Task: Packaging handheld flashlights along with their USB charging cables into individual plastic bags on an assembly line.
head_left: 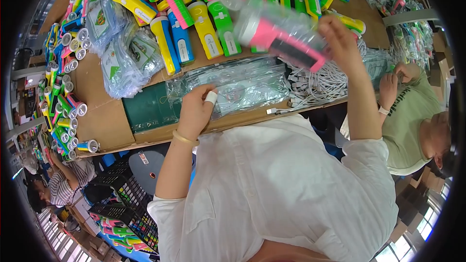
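My right hand (341, 39) is raised over the cardboard-covered table (104, 121), shut on a pink and black torch (286, 39) that sits inside a clear plastic bag; the torch is blurred. My left hand (195, 109), with a white bandage on one finger and a gold bangle at the wrist, rests on a flat stack of clear plastic bags (242, 85) near the table's front edge, fingers curled on the top bag.
Several yellow, green, blue and pink torches (194, 24) cover the far table. A pile of white cables (315, 85) lies right of the bags, printed bags (128, 58) to the left. A person in green (412, 116) works at right; another person (63, 184) and black crates (126, 204) are lower left.
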Motion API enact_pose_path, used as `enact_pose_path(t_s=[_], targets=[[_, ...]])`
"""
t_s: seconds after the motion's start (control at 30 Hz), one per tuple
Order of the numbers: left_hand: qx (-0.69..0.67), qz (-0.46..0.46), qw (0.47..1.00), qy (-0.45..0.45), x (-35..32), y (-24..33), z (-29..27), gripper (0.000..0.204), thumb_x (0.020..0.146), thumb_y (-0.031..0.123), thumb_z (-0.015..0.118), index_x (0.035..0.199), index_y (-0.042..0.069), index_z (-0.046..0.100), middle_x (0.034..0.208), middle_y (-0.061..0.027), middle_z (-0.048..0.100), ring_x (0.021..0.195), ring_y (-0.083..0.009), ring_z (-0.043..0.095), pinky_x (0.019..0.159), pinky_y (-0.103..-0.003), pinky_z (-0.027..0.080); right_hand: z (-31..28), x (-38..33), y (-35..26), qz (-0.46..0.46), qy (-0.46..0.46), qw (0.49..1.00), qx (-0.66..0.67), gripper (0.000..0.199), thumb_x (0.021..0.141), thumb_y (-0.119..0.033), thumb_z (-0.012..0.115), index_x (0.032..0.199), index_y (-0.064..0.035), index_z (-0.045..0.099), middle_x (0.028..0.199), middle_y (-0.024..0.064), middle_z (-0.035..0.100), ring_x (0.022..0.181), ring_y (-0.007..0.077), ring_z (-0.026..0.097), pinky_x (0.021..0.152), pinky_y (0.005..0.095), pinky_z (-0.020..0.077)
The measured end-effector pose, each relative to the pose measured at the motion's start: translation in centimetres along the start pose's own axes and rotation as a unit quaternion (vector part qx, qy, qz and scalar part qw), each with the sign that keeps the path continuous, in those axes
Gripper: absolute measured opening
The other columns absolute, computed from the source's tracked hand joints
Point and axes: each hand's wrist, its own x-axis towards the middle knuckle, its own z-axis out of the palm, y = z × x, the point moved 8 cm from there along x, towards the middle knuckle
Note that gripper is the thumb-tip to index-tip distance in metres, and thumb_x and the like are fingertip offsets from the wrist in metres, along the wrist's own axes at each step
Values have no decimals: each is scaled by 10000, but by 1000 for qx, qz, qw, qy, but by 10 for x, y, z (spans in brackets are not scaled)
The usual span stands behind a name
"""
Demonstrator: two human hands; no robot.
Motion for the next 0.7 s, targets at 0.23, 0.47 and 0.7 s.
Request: enact_pose_path(t_s=[0.23,0.47,0.7], targets=[[216,248,944,27,26,61,46,252,813,75,725,1064,50,728,1042,-120,638,999,-332,606,823,-441,520,-297,82,-44,-138,414,898,-49,410,988,-211,671,1300,27,555,1130,230,652,1024,336,646,839,463,575],[234,273,931,58,31,59,57,241,709,-29,685,933,62,695,941,-108,627,965,-338,579,815,-447,470,-100,52,-23,-163,105,981,-27,328,1009,-223,658,1287,-50,657,1162,32,713,999,75,642,893,254,508],[118,232,965,23,30,59,58,171,748,-31,701,909,25,684,880,-135,632,865,-334,603,797,-427,479,143,-41,10,-228,-164,938,-203,225,819,-134,786,1020,-55,720,1003,109,692,969,294,657,852,375,529]])
